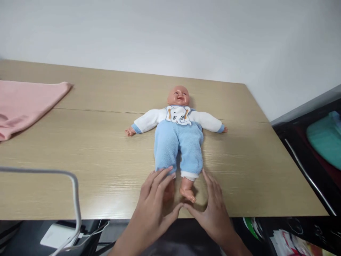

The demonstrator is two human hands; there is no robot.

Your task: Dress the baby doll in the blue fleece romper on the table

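A baby doll (179,131) lies on its back on the wooden table, head away from me, arms spread wide. It wears blue fleece trousers and a white top with an elephant on the chest. My left hand (154,202) is open at the trouser cuff of the doll's leg on the left, its fingers over the cuff and partly hiding that foot. Beside the other leg, my right hand (211,209) is open, its fingertips at the outer edge of the cuff. My thumbs nearly meet below the doll's bare feet.
A pink cloth (29,103) lies at the left of the wooden table (106,149). A grey cable (76,192) arches over the front left, with a white box (57,235) below the table edge. At right, a teal item (326,138) sits in a dark container.
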